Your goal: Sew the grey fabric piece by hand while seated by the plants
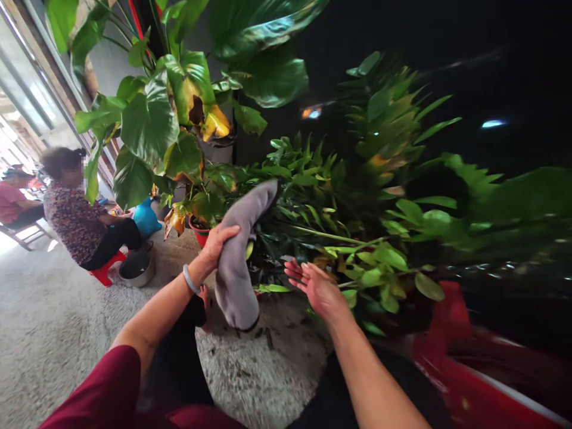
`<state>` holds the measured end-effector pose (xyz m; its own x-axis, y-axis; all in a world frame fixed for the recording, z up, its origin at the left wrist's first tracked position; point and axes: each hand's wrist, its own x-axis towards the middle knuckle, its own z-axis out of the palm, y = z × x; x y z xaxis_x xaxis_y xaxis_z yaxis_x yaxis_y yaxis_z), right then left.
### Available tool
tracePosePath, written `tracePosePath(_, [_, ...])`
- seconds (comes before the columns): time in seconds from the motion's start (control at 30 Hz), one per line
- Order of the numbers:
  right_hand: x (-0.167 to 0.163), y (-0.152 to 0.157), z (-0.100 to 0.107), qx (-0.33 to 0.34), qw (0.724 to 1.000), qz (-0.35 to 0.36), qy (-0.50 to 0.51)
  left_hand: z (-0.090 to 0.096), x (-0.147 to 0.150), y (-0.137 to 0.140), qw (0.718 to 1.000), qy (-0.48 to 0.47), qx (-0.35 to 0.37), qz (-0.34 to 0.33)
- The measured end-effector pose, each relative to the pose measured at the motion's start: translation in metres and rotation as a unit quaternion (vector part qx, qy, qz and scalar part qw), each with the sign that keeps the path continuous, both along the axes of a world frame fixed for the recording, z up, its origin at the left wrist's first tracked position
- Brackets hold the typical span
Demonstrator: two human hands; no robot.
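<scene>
Grey curved cushion [236,268], gripped by left hand [217,247], right hand [322,293] loosely spread and empty, unreadable blurred marks on red item [451,357]

1. A grey, curved, soft-looking fabric piece [236,262] with dark edging, visible along its upper right side and lower end.
2. It bends like a boomerang; both ends are rounded and its surface is lightly dimpled.
3. It is held up at a tilt, upper end leaning right, its left edge in the left hand [218,244].
</scene>
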<state>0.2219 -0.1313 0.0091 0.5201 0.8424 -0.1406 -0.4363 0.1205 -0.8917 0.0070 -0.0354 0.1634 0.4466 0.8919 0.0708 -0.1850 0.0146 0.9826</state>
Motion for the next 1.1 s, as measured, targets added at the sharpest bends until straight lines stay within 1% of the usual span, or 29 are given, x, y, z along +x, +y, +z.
tracePosePath(0.07, [0.0, -0.002, 0.0, 0.005, 1.0, 0.009, 0.008, -0.03, -0.008, -0.011, 0.996, 0.071, -0.041, -0.038])
tracePosePath(0.1, [0.0, -0.003, 0.0, 0.007, 1.0, 0.013, 0.008, -0.04, -0.013, -0.017, 0.992, 0.088, -0.058, -0.071])
tracePosePath(0.13, [0.0, -0.004, -0.001, 0.007, 1.0, 0.014, 0.006, -0.044, -0.019, -0.022, 0.988, 0.089, -0.072, -0.105])
tracePosePath(0.17, [0.0, -0.004, -0.001, 0.007, 1.0, 0.013, 0.004, -0.043, -0.023, -0.024, 0.985, 0.084, -0.075, -0.128])
tracePosePath(0.2, [0.0, -0.004, -0.002, 0.005, 1.0, 0.012, 0.003, -0.036, -0.026, -0.024, 0.986, 0.069, -0.068, -0.139])
tracePosePath(0.23, [-0.001, -0.004, -0.002, 0.003, 1.0, 0.011, 0.003, -0.024, -0.027, -0.021, 0.989, 0.047, -0.052, -0.132])
tracePosePath(0.27, [-0.002, -0.003, -0.002, 0.002, 1.0, 0.009, 0.005, -0.01, -0.026, -0.016, 0.993, 0.02, -0.029, -0.108])
tracePosePath(0.33, [-0.005, 0.0, -0.001, 0.006, 1.0, 0.009, 0.012, 0.015, -0.021, -0.003, 0.998, -0.046, 0.014, -0.038])
tracePosePath(0.37, [-0.007, 0.002, -0.001, 0.008, 1.0, 0.009, 0.017, 0.023, -0.017, 0.004, 0.997, -0.069, 0.021, -0.007])
tracePosePath(0.4, [-0.009, 0.004, 0.0, 0.01, 1.0, 0.009, 0.021, 0.025, -0.013, 0.008, 0.996, -0.081, 0.019, 0.015])
tracePosePath(0.43, [-0.011, 0.006, 0.001, 0.011, 1.0, 0.01, 0.026, 0.022, -0.01, 0.01, 0.997, -0.077, 0.011, 0.024])
tracePosePath(0.47, [-0.013, 0.008, 0.001, 0.013, 0.999, 0.012, 0.031, 0.013, -0.008, 0.008, 0.998, -0.057, -0.003, 0.017])
tracePosePath(0.53, [-0.016, 0.011, 0.001, 0.02, 0.999, 0.014, 0.04, -0.013, -0.009, -0.001, 0.999, 0.013, -0.032, -0.032])
tracePosePath(0.6, [-0.017, 0.014, -0.001, 0.03, 0.998, 0.013, 0.047, -0.036, -0.016, -0.014, 0.991, 0.078, -0.059, -0.096])
tracePosePath(0.63, [-0.018, 0.015, -0.002, 0.033, 0.998, 0.013, 0.048, -0.041, -0.021, -0.02, 0.987, 0.087, -0.069, -0.115])
tracePosePath(0.67, [-0.018, 0.016, -0.004, 0.034, 0.998, 0.013, 0.048, -0.041, -0.025, -0.023, 0.986, 0.086, -0.073, -0.124])
tracePosePath(0.7, [-0.018, 0.016, -0.005, 0.035, 0.998, 0.013, 0.047, -0.036, -0.029, -0.023, 0.988, 0.073, -0.067, -0.118])
tracePosePath(0.73, [-0.019, 0.017, -0.006, 0.034, 0.998, 0.013, 0.047, -0.026, -0.031, -0.02, 0.992, 0.053, -0.054, -0.099])
tracePosePath(0.83, [-0.019, 0.019, -0.006, 0.028, 0.998, 0.012, 0.047, 0.014, -0.029, -0.003, 1.0, -0.016, 0.009, -0.011])
tracePosePath(0.87, [-0.02, 0.02, -0.006, 0.026, 0.998, 0.011, 0.047, 0.023, -0.026, 0.004, 0.999, -0.036, 0.024, 0.008])
tracePosePath(0.9, [-0.02, 0.021, -0.006, 0.026, 0.998, 0.011, 0.047, 0.027, -0.022, 0.008, 0.998, -0.05, 0.032, 0.016])
tracePosePath(0.93, [-0.02, 0.021, -0.006, 0.025, 0.998, 0.011, 0.047, 0.026, -0.019, 0.011, 0.998, -0.053, 0.034, 0.014])
tracePosePath(0.97, [-0.019, 0.022, -0.007, 0.026, 0.998, 0.01, 0.047, 0.02, -0.018, 0.011, 0.999, -0.042, 0.03, 0.005])
tracePosePath(1.03, [-0.019, 0.021, -0.008, 0.026, 0.998, 0.009, 0.048, -0.005, -0.018, 0.004, 0.999, 0.019, 0.006, -0.027])
tracePosePath(1.1, [-0.017, 0.019, -0.011, 0.024, 0.998, 0.01, 0.049, -0.032, -0.024, -0.008, 0.992, 0.095, -0.032, -0.074])
